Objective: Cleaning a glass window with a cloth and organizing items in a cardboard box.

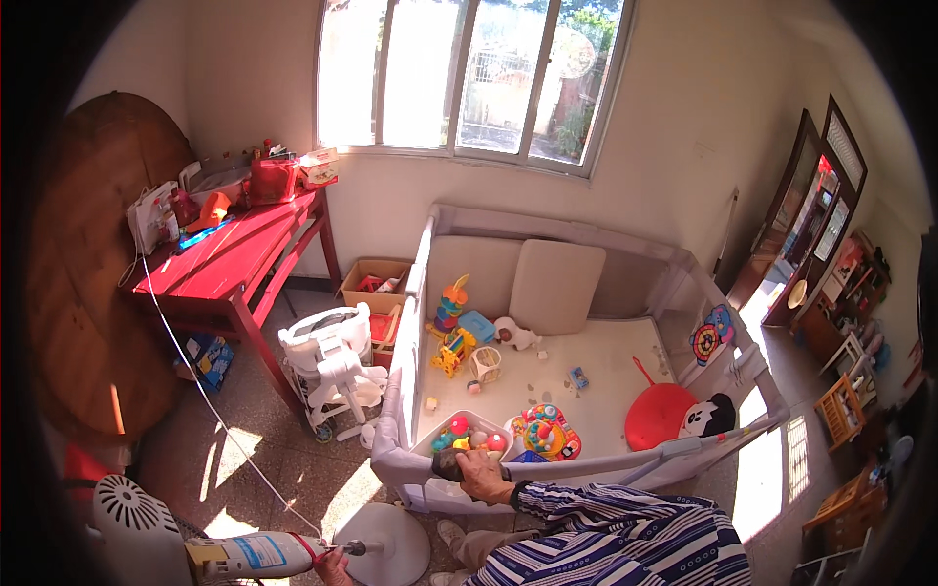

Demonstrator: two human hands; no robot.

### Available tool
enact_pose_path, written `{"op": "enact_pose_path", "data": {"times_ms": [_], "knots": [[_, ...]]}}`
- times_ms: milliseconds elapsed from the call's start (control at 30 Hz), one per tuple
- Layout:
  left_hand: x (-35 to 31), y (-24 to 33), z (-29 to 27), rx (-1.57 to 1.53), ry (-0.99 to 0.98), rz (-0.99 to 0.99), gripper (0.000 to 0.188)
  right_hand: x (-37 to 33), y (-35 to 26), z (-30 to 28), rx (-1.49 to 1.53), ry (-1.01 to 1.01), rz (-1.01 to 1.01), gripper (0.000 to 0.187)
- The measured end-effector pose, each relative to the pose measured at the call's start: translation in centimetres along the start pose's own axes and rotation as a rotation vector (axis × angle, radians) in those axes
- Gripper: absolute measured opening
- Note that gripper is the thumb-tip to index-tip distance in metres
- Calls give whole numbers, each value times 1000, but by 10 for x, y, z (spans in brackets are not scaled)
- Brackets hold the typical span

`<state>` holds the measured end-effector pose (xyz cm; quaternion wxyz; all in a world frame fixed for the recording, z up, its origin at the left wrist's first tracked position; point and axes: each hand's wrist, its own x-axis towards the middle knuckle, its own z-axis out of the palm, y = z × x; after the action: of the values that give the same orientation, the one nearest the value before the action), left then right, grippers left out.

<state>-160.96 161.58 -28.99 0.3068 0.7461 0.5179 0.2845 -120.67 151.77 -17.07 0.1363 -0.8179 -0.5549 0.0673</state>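
sunlit floor [230, 467], one fan [239, 555] at near left, one playpen [391, 430]; left hand [335, 566] curled by the fan's pole [358, 548], right hand [481, 476] bent over one dark object [447, 465] at the playpen's near rail [676, 447], cannot tell if either grips

The left hand [335, 568] is at a white fan [256, 555], the right hand [481, 476] at the playpen's rim [625, 467].

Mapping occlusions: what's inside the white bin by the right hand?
Pink, green and yellow toys show in the bin. They cover its bottom and anything beneath; the right hand and rail hide part of its near side.
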Motion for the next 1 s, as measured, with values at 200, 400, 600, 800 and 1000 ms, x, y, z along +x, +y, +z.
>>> {"op": "enact_pose_path", "data": {"times_ms": [200,400,600,800,1000], "knots": [[-1,44,6,-472,130,-237,18,-2,8,-4,-19,-34,35,36],[6,58,-6,-319,-5,-124,22,-1,10,3,-53,-5,35,36],[4,60,-17,20,-96,55,24,3,9,0,-25,-6,40,33],[-1,40,5,-514,16,-217,19,-2,9,6,-75,33,32,33],[6,74,-3,-985,124,-618,22,-1,12,3,-69,26,17,31]]}}
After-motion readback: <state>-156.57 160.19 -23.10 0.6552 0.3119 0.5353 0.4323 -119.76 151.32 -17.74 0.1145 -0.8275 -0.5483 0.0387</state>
